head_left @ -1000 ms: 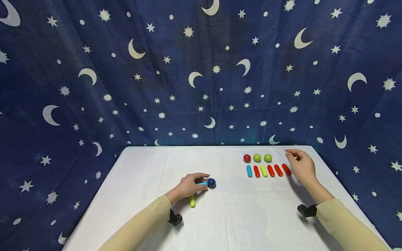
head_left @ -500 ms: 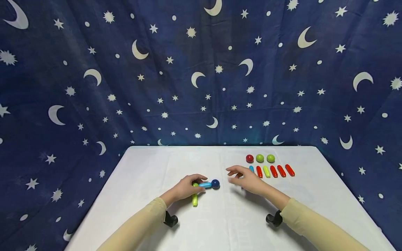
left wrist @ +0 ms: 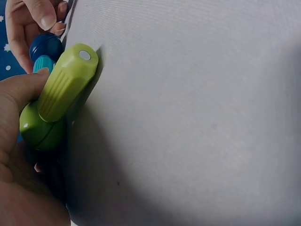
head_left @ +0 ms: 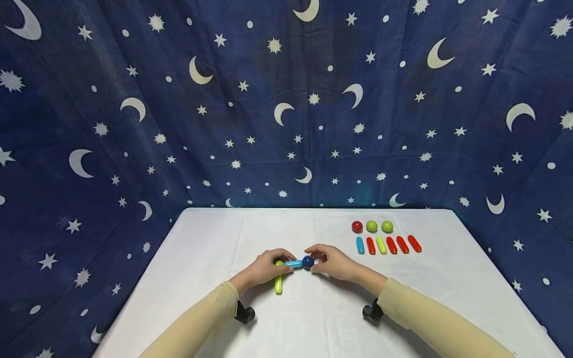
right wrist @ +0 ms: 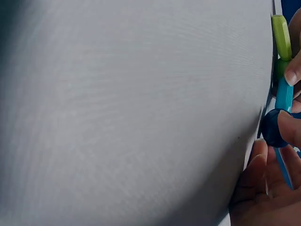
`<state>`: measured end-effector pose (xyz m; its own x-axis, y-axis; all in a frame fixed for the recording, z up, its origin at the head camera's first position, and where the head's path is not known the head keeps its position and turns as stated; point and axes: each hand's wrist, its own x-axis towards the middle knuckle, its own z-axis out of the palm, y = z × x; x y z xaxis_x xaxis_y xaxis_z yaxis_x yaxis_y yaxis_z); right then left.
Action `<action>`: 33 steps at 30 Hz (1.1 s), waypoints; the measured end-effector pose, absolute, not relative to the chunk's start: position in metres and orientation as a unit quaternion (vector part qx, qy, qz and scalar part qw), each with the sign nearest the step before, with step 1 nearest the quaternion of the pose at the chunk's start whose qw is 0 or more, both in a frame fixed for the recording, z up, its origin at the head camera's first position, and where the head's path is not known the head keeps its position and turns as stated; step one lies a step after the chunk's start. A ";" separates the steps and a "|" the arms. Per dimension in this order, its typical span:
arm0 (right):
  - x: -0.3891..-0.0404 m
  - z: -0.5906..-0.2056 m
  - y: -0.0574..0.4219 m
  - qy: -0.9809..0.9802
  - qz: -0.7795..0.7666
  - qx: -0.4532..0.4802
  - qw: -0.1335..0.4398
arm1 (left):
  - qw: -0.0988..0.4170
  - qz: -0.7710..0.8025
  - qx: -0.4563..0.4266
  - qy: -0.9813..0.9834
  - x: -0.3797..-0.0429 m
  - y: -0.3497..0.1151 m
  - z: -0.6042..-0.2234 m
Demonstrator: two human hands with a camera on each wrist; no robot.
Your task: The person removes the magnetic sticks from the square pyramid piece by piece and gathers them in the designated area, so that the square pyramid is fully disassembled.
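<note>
A small joined piece lies on the white table: a yellow-green stick (left wrist: pixel 69 82), a green ball (left wrist: pixel 42 127), a light blue stick (head_left: pixel 293 264) and a dark blue ball (head_left: pixel 308 262). The yellow-green stick's end shows a grey metal-like disc. My left hand (head_left: pixel 265 267) pinches the light blue stick close to the green ball, thumb on the near side. My right hand (head_left: pixel 334 263) holds the dark blue ball between thumb and fingers at the stick's other end. A blue strip shows between the right hand's fingers in the right wrist view; I cannot tell what it is.
At the back right stand a red ball (head_left: pixel 356 226) and two green balls (head_left: pixel 371 226). In front of them runs a row of sticks: light blue (head_left: pixel 360 245), yellow (head_left: pixel 381 245) and several red ones (head_left: pixel 391 245). A dark blue star-and-moon cloth (head_left: pixel 250 124) surrounds the table.
My right hand has come left from beside the row of sticks to the dark blue ball and now holds it. The left hand has stayed at the joined piece.
</note>
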<state>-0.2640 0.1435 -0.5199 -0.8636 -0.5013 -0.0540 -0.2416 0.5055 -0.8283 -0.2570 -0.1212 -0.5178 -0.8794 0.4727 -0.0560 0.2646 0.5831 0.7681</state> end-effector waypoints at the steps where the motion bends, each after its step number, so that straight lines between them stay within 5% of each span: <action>1: -0.264 -0.520 0.143 0.856 -0.447 -0.215 0.145 | 0.129 0.408 0.208 0.880 -0.257 -0.121 -0.517; 33: -0.264 -0.524 0.152 0.806 -0.522 -0.209 0.183 | 0.128 0.388 0.192 0.892 -0.258 -0.117 -0.518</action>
